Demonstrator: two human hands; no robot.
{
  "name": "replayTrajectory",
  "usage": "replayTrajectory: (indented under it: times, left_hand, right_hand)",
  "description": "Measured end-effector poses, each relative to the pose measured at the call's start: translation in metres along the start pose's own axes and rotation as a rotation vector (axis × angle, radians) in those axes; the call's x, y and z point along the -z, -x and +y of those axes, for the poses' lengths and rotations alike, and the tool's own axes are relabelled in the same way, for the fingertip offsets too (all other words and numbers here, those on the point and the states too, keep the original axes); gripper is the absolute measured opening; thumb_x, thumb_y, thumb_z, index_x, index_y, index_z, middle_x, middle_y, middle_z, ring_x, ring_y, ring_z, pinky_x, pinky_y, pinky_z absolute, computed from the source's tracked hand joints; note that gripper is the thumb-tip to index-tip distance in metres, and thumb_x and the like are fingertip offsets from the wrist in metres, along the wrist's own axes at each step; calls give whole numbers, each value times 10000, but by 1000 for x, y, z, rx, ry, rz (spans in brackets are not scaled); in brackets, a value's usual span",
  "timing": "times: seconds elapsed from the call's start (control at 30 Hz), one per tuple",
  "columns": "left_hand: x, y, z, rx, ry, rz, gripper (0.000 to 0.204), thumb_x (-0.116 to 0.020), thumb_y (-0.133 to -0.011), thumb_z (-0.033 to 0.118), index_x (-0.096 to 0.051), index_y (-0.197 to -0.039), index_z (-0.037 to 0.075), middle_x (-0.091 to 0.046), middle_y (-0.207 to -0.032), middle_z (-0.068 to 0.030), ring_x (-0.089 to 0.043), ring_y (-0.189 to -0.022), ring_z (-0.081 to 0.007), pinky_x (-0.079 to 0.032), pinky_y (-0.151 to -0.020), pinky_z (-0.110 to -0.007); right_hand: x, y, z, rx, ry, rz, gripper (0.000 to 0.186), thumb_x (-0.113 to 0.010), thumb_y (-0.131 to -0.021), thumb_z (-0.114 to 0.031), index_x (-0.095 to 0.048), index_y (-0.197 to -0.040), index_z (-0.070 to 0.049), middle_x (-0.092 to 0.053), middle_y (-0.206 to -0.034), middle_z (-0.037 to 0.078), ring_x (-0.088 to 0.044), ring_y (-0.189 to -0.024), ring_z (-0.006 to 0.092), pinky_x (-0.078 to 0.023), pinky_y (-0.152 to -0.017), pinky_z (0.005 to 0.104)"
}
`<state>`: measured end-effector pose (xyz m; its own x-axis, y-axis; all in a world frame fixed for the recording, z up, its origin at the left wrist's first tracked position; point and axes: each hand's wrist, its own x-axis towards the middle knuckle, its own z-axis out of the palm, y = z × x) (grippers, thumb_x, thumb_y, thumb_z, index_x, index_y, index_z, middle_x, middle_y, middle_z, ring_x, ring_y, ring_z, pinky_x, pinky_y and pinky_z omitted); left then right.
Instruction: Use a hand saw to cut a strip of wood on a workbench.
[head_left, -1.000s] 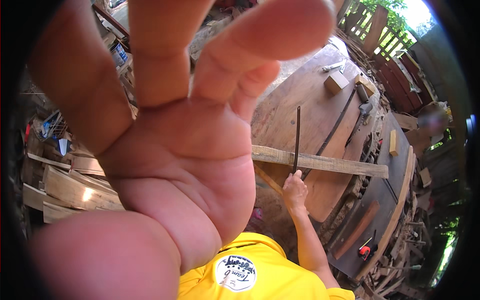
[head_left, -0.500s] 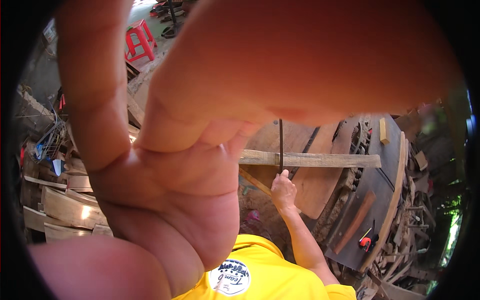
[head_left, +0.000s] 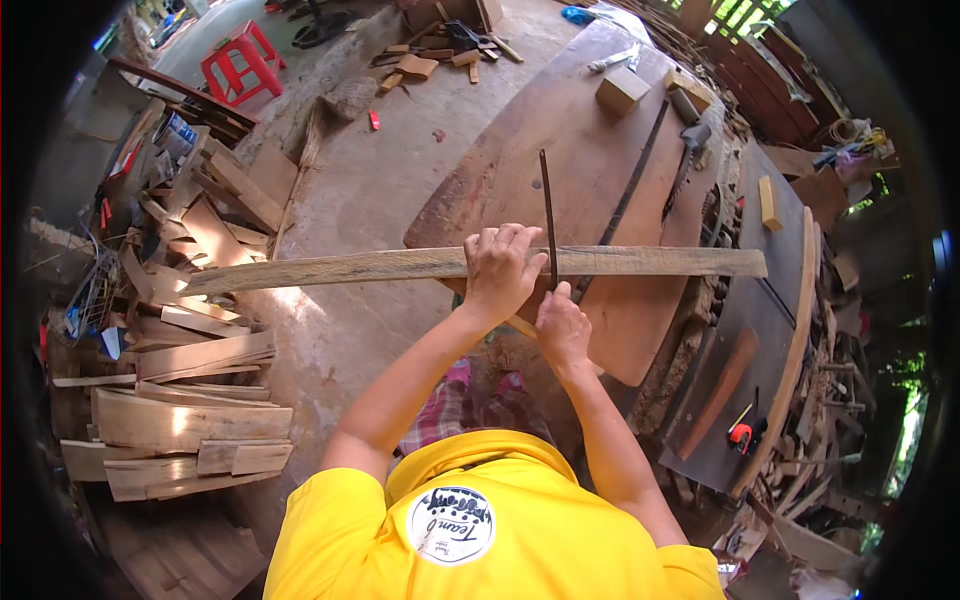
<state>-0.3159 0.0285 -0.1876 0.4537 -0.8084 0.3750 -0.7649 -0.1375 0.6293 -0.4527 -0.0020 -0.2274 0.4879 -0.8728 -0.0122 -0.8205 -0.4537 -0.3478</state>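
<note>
A long wooden plank lies crosswise over the brown tabletop, its left end reaching out past the table. My left hand rests on top of the plank, fingers curled over its far side. Beside it, my right hand is closed around the near end of a narrow dark blade. The blade is seen nearly edge-on and crosses the plank, pointing away from me. My right fingers cover its near end, so any handle is hidden.
Wood offcuts are heaped on the left. A red plastic stool stands at the far left. Wooden blocks and tools sit on the table's far part. On the dark board at right lie a curved brown wooden piece and a red tape measure.
My left hand has moved from close in front of the camera, where it blocked much of the view, down onto the plank. My right hand still grips the blade. The view has shifted slightly.
</note>
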Motion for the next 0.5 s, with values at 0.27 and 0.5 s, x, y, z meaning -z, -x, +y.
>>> replayTrajectory:
  times: [0.27,0.5]
  left_hand:
    - [-50,3,-29,-11,-161,-19,317,-693,-768,292,-660,-1038,130,-609,-988,-61,-542,-979,-271,-366,-889,-432]
    - [-53,5,-27,-11,-231,15,173,-670,-799,278,-633,-917,156,-585,-919,-41,-545,-924,-258,-371,-829,-422]
  right_hand:
    - [-1,3,-1,-50,-58,-14,217,-447,-981,-251,-453,-937,-38,-646,-688,235,-644,-665,445,-511,-607,546]
    - [1,57,12,-23,-66,-55,211,-448,-979,-231,-452,-914,-30,-635,-668,243,-642,-648,442,-511,-575,537]
